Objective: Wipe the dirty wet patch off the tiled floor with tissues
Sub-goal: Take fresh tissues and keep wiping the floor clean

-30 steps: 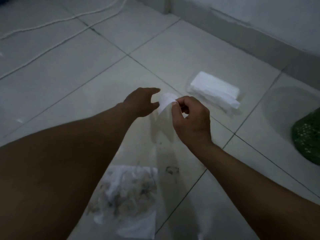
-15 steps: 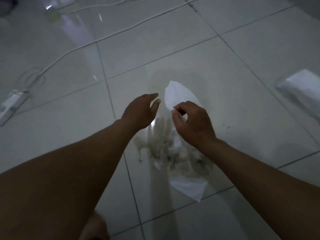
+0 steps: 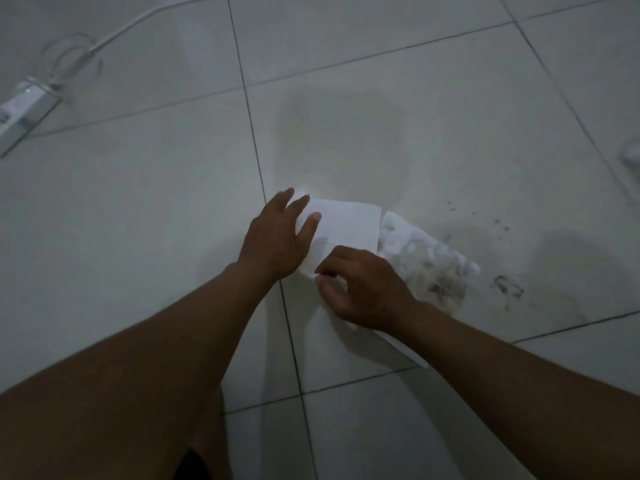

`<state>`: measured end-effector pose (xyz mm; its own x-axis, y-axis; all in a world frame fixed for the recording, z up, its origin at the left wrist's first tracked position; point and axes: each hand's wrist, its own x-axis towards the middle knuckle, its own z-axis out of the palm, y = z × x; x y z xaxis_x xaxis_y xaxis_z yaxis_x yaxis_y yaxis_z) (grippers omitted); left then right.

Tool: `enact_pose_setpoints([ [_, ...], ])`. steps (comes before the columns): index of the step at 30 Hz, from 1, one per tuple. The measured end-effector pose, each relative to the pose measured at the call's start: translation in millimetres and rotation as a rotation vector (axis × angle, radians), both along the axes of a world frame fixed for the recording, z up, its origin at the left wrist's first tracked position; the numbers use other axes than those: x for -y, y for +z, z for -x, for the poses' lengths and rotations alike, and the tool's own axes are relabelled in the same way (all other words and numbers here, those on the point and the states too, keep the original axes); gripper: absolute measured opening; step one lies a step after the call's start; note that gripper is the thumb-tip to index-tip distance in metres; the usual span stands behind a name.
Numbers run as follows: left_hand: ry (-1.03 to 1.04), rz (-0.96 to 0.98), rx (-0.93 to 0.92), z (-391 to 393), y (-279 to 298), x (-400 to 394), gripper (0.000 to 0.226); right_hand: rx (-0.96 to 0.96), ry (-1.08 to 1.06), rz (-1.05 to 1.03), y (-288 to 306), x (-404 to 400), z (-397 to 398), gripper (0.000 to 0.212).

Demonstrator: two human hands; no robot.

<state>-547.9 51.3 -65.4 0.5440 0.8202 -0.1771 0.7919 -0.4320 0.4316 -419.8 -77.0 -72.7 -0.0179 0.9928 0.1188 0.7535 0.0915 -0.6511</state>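
A clean white tissue (image 3: 349, 223) lies flat on the tiled floor. My left hand (image 3: 277, 237) rests on its left edge with straight fingers. My right hand (image 3: 360, 289) pinches the tissue's near corner between thumb and fingers. Right beside it lies a soaked, dirt-stained tissue (image 3: 426, 268), partly hidden under my right wrist. The wet patch (image 3: 349, 140) spreads as a faint sheen beyond the tissues, with dark dirt smears (image 3: 507, 289) and specks to the right.
A white power strip (image 3: 20, 109) with its cable (image 3: 114, 32) lies at the far left. The tissue pack (image 3: 632, 154) shows only as a white edge at the right border. My knee (image 3: 204, 455) is at the bottom.
The clean tissue, held up in the air before, now lies spread on the floor next to the dirty one. Both hands came down with it, and the view swung left.
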Motion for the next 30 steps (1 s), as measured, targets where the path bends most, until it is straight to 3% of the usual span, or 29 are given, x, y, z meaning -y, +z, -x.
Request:
enact_pose_setpoints([
  [5, -0.15, -0.023, -0.116, -10.0, -27.3, 17.8, 0.061, 0.086, 0.007, 0.042, -15.0, 22.9, -14.8, 0.028],
  [9, -0.258, -0.077, -0.155, -16.8, -49.0, 30.9, 0.071, 0.248, -0.209, 0.039, -26.1, 43.0, -35.8, 0.046],
  [14, -0.271, -0.159, -0.156, -20.9, -73.0, 44.2, 0.068, 0.444, -0.337, 0.282, -47.1, 56.8, -43.8, 0.072],
  [18, -0.259, -0.215, -0.146, -20.7, -80.0, 48.7, 0.066, 0.487, -0.395, 0.376, -52.9, 49.9, -34.9, 0.07],
  [30, -0.254, -0.25, -0.132, -22.1, -84.4, 47.7, 0.062, 0.558, -0.43, 0.388, -57.2, 43.3, -28.6, 0.063],
])
